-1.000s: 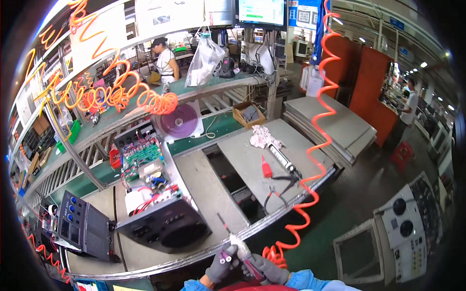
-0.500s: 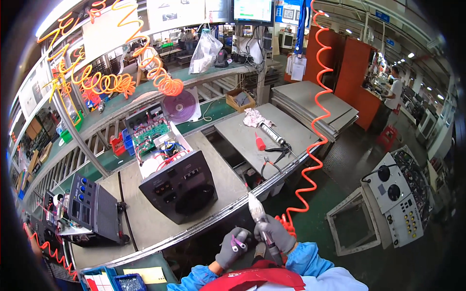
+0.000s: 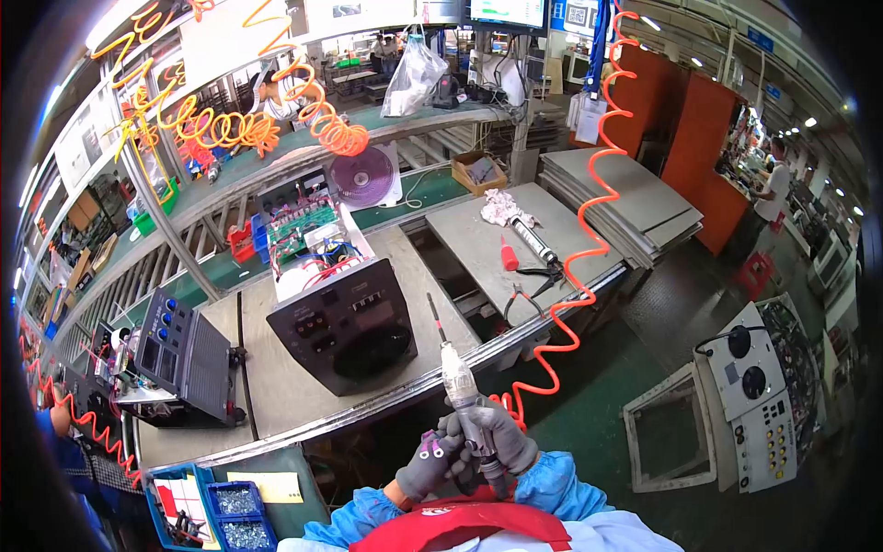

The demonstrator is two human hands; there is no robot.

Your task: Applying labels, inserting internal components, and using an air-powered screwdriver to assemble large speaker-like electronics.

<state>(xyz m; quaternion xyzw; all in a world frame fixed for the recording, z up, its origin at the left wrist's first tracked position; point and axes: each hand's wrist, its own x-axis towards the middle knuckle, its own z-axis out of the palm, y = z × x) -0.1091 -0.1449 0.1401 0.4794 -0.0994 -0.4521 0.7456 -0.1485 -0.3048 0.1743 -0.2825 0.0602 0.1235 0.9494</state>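
My right hand (image 3: 504,436), in a grey glove, is wrapped round a power screwdriver (image 3: 460,385) with a clear taped nose. Its long thin bit (image 3: 435,317) points up and away, past the bench edge. Just left of it, my gloved left hand (image 3: 425,467) is closed on small purple-sleeved ring terminals (image 3: 430,449), whose ends stick out above the fingers. The two hands are close together in front of my body. Beyond them, an opened black equipment case (image 3: 345,327) stands on the bench, wires and a green circuit board (image 3: 303,228) exposed behind its panel.
Another black unit (image 3: 184,363) with blue knobs stands left. Blue trays of screws (image 3: 241,501) sit at the lower left. Pliers (image 3: 522,302), a red-tipped bottle (image 3: 508,255) and a sealant tube (image 3: 533,241) lie right. An orange coiled hose (image 3: 563,345) hangs near my right hand.
My right hand has brought the screwdriver left and closer to my left hand, which keeps the ring terminals. The whole view has shifted slightly, bringing more of the screw trays into sight.
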